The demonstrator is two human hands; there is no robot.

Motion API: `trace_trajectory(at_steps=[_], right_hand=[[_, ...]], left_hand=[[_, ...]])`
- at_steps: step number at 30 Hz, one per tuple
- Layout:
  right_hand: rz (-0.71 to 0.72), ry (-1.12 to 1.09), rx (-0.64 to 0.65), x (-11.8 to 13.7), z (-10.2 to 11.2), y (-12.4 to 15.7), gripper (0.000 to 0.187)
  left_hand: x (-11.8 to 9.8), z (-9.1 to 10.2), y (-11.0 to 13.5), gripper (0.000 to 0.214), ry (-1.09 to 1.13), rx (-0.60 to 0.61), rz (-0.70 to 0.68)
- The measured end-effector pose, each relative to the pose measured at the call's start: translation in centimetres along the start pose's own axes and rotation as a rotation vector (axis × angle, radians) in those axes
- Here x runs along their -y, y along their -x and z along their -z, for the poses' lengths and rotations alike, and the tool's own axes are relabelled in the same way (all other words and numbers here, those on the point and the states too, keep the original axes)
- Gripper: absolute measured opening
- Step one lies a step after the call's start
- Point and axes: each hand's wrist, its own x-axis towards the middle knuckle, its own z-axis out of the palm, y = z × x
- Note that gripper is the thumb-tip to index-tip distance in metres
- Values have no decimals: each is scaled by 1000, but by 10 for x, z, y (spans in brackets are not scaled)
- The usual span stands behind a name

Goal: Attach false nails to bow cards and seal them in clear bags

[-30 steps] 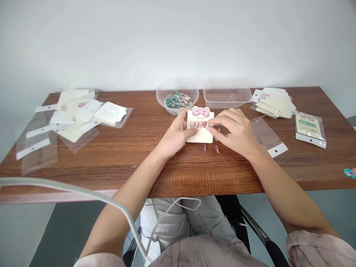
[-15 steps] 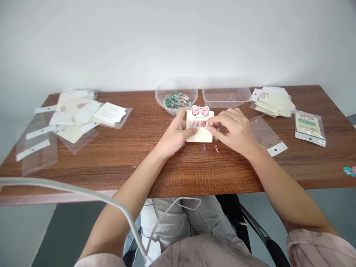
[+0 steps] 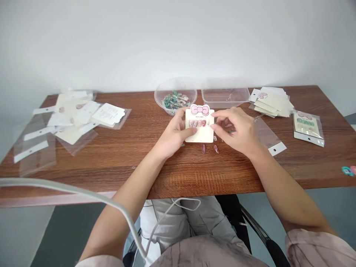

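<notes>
My left hand (image 3: 175, 129) grips a cream display card (image 3: 198, 136) by its left side, thumb on the front. The card is held up facing me, with a pink bow printed at its top. A row of several pink and glittery press-on nails (image 3: 199, 123) sits across its middle. At the card's right edge is my right hand (image 3: 236, 128), thumb and index finger apart with nothing seen between them; the other fingers are curled and partly hidden. Below the card, a mauve press-on nail (image 3: 203, 148) and a second mauve nail (image 3: 216, 149) lie on the table.
Behind the card stand a round clear bowl (image 3: 157, 97) of green and pink nails and a clear rectangular tray (image 3: 226, 105). Cards and clear bags (image 3: 73, 113) lie left; a card stack (image 3: 274, 102), an flat bag (image 3: 265, 131) and a packed nail set (image 3: 308, 126) lie right. A white cable (image 3: 91, 195) crosses in front.
My right thumb and index finger have come off the nail at the row's right end and spread apart, moving slightly right. My left hand still holds the card.
</notes>
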Motion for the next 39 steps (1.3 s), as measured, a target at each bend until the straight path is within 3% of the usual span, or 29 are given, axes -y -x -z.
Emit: trace_trajectory(at_steps=[5,11,14,21,26,36,39], right_hand=[[-155,78,28,-9,9,-1,8],[-325,153,345,-14,17,-3,12],[-317,163,454,-17,15,-1,13],[-184,168,573,-15,-5,6,20],[-141,186,580,-10,-16,7,20],[-85,53,540,-9,-13,8,32],[-125,49,508,-7,-13,7,23]], left_hand=[[-9,7,-2,57,-3,-97,-70],[-20,16,-3,59,-36,-217,-108],[-22,20,-5,57,-53,-254,-147],[-21,21,-6,56,-65,-270,-150],[-21,20,-5,57,-69,-242,-133],[-20,20,-5,57,-66,-227,-124],[-21,20,-5,57,-63,-228,-113]])
